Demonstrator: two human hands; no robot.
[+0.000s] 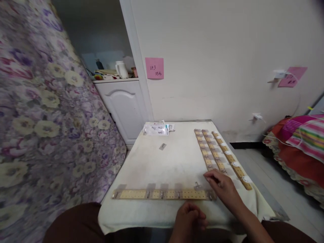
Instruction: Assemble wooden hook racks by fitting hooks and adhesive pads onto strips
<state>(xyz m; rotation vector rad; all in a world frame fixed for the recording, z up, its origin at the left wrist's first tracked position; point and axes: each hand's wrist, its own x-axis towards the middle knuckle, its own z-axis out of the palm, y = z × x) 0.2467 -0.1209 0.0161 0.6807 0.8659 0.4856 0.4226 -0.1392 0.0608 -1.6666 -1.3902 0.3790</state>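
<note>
A perforated wooden strip [193, 194] lies crosswise near the table's front edge, with several clear adhesive hooks along it. Just above its right part sits a loose-looking clear hook [197, 185]; whether it is fixed I cannot tell. My right hand [222, 187] is over the strip's right end, fingers pinched together, a little right of that hook. Anything between those fingertips is too small to make out. In front of the strip, my left hand [188, 217] has its fingers curled inward, and what they may hold is hidden.
Three more perforated strips [236, 164] with hooks run along the table's right side. At the back lies a clear package [156, 129], and nearer a small grey rectangular piece [162, 146]. A floral curtain [50, 135] hangs at left; a bed [301, 148] stands right.
</note>
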